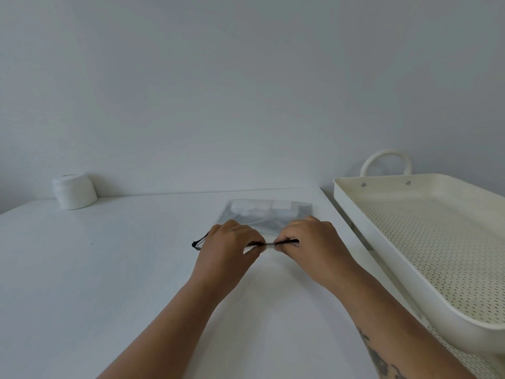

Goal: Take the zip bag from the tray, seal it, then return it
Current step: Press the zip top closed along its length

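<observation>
A translucent zip bag [269,214] with grey and white contents lies flat on the white table [109,269], left of the tray. Its dark zip edge faces me. My left hand [229,247] and my right hand [311,247] both pinch that zip edge between thumb and fingers, fingertips almost touching at the middle. The bag's near-left corner sticks out past my left hand. The cream perforated tray [410,258] stands at the right with nothing in it.
A white roll [74,191] stands at the back left against the wall. The tray has a looped handle [386,161] at its far end and sits on a perforated surface beyond the table's right edge.
</observation>
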Motion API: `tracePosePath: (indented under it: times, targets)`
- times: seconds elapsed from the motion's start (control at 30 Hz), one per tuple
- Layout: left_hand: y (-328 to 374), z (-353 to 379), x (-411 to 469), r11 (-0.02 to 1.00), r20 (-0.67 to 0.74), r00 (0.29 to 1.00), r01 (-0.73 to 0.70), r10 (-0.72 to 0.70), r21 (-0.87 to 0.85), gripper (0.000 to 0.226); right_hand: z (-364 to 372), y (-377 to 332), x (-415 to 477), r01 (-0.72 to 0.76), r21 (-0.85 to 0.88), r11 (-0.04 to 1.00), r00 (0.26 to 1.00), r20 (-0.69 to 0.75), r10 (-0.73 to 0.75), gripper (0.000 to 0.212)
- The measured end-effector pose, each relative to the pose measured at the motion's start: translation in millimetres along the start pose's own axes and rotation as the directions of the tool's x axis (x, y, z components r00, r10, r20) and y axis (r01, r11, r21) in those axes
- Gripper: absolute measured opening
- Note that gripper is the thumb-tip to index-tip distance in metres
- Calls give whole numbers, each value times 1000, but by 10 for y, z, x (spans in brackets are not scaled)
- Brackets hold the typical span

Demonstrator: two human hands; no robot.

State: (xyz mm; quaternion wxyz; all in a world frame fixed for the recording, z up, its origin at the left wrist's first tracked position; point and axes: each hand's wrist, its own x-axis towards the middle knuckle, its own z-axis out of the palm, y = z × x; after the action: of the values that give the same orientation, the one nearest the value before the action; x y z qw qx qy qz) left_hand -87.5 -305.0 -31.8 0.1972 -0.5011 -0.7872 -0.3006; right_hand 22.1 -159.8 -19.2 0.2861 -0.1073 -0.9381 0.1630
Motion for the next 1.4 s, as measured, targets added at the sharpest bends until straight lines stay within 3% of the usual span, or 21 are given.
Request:
tracePosePath:
  times: [1.4]
  targets:
    - [-24,44,4,1000,16,1000,5,-6,6,7,34,20,2,-55,137,989,998,38,50,7]
